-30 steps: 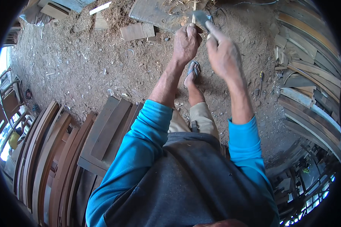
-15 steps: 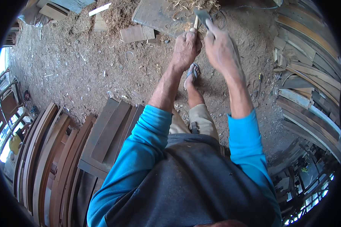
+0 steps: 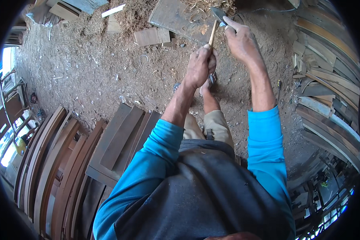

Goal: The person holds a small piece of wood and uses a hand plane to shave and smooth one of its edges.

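My left hand (image 3: 201,66) is closed around the lower part of a thin pale wooden stick (image 3: 213,33), which points away from me and leans slightly right. In my right hand (image 3: 244,45) is a knife with a broad dark blade (image 3: 218,14). The index finger stretches along the blade, and the other fingers wrap its handle, which is mostly hidden. The blade lies across the stick's far tip; whether they touch, I cannot tell. Beyond both hands, a heap of curly wood shavings (image 3: 204,6) lies on a flat grey board (image 3: 168,19).
Stacked dark planks (image 3: 120,140) stand at the near left, beside long reddish boards (image 3: 68,172). Offcuts (image 3: 328,76) pile up along the right side, with a screwdriver (image 3: 279,85) on the ground beside them. A flat wood piece (image 3: 148,37) lies left of the board.
My left hand has come nearer to me, and more of the stick shows above it. My right hand has shifted right, with the knife blade turned and still at the stick's far end.
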Demonstrator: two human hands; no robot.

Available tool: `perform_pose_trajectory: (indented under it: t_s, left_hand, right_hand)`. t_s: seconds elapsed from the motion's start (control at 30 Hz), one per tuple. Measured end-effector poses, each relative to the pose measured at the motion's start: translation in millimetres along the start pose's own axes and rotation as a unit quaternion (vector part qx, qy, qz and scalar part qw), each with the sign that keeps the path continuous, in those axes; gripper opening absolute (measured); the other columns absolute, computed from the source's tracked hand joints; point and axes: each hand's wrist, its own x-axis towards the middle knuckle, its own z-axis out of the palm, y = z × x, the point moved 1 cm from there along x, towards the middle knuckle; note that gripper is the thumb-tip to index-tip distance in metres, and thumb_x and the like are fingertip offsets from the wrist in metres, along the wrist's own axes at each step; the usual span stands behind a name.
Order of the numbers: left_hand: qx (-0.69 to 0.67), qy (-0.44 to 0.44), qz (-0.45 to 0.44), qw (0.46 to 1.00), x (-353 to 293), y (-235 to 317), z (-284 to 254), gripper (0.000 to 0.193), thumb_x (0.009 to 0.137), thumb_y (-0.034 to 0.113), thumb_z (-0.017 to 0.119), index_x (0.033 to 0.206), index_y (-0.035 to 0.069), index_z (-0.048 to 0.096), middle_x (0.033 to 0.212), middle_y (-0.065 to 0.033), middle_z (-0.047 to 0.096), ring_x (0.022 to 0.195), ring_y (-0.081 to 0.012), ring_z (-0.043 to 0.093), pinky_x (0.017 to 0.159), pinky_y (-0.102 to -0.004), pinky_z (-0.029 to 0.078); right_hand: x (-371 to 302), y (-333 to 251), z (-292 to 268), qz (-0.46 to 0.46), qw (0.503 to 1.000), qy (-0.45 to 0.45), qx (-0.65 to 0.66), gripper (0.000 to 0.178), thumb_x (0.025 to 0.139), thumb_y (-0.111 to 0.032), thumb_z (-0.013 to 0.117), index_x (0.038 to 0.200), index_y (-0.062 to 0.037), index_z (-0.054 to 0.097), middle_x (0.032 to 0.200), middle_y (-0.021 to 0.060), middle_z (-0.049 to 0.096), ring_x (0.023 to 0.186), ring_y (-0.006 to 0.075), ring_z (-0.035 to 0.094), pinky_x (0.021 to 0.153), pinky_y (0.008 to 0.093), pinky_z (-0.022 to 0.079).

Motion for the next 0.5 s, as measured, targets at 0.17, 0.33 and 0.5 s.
perform_pose_trajectory:
  t_s: [0.17,0.33,0.5]
  left_hand:
    - [-0.339,-0.093,-0.058,0.934,-8.4,-16.1,-15.2,0.037,0.111,0.035,0.040,0.105,0.005,0.059,0.061,0.0065,0.039,0.050,-0.0079,0.034,0.049,-0.0246,0.031]
    - [-0.494,-0.103,-0.095,0.858,-9.9,-23.7,-19.5,0.032,0.110,0.031,0.043,0.104,0.004,0.060,0.061,0.0078,0.042,0.051,-0.0063,0.038,0.049,-0.0234,0.034]
    - [-0.544,-0.134,-0.108,0.821,-9.8,-26.4,-19.4,0.030,0.109,0.029,0.045,0.103,0.004,0.059,0.060,0.0081,0.042,0.051,-0.0059,0.039,0.047,-0.0228,0.034]
  right_hand:
    - [-5.3,13.7,-8.0,-0.011,0.999,0.005,0.030,0.047,0.102,-0.028,0.049,0.145,-0.0120,0.061,0.099,0.0208,0.076,0.075,0.0248,0.071,0.071,0.0382,0.055]
    - [-56.6,30.3,26.5,-0.072,0.995,0.064,0.027,0.046,0.102,-0.025,0.051,0.144,-0.0078,0.059,0.103,0.0261,0.073,0.088,0.0373,0.073,0.080,0.0449,0.056]
    - [-90.3,33.4,52.9,-0.109,0.993,0.054,0.009,0.045,0.102,-0.022,0.054,0.145,-0.0133,0.059,0.101,0.0270,0.071,0.094,0.0433,0.071,0.083,0.0505,0.057]
